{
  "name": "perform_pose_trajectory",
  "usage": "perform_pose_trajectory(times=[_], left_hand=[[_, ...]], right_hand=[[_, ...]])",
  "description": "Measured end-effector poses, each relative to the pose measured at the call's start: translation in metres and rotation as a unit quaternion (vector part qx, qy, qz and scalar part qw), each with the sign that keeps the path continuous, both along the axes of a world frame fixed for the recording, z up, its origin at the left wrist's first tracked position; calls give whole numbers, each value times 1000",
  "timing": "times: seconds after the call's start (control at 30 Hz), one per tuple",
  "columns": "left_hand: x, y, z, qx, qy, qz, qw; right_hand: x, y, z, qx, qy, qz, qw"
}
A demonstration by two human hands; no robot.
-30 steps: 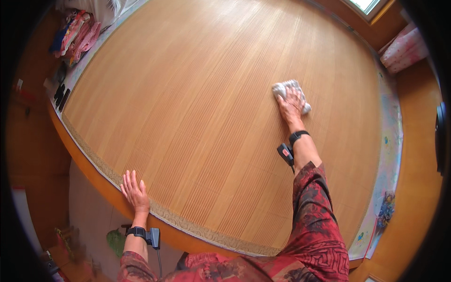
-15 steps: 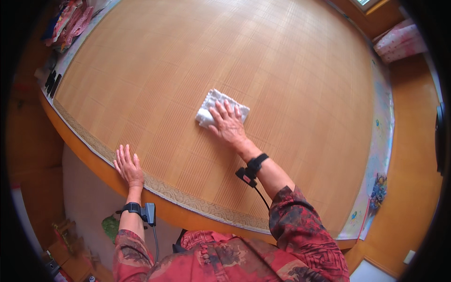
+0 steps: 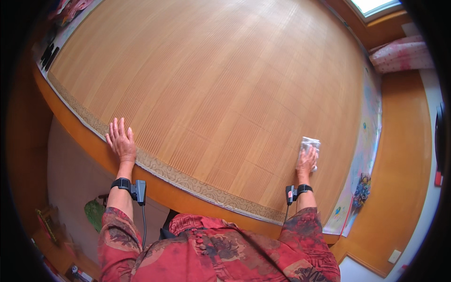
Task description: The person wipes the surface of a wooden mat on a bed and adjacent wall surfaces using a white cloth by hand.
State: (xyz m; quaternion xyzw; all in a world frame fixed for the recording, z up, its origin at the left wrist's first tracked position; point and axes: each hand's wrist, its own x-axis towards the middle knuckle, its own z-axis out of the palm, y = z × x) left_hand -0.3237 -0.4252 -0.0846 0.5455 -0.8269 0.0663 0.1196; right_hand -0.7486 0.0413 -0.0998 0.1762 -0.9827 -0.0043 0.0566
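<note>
A large bamboo mat (image 3: 211, 84) covers a bed with a wooden frame (image 3: 84, 145). My right hand (image 3: 306, 162) presses flat on a white cloth (image 3: 311, 143) near the mat's right side, close to me. My left hand (image 3: 121, 141) lies flat with fingers spread on the mat's patterned border (image 3: 188, 181) at the near left edge, holding nothing. Both wrists wear black bands with small devices and cables.
A colourful printed sheet (image 3: 364, 155) shows beside the mat's right edge. A pink patterned pillow (image 3: 401, 54) lies at the far right. Colourful items (image 3: 66, 9) sit at the far left corner. Grey floor (image 3: 70, 178) lies beside the bed at left.
My right hand has swept the cloth from the mat's middle to the near right side. My left hand stays planted on the near edge.
</note>
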Motion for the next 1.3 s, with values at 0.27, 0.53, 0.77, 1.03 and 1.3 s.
perform_pose_trajectory(times=[0.27,0.53,0.77,1.03,1.3], left_hand=[[4,3,1,4,-4,5,1000],[4,1,0,8,-1,2,1000],[-3,-1,12,0,16,-10,1000],[4,4,1,21,44,2,999],[-5,3,-6,16,84,11,996]], right_hand=[[-82,-98,-19,16,69,-56,996],[-12,-316,-10,-120,-5,267,956],[114,-338,17,-177,-43,411,893],[139,-213,34,-114,-138,347,921],[75,6,-7,-44,-6,-78,996]])
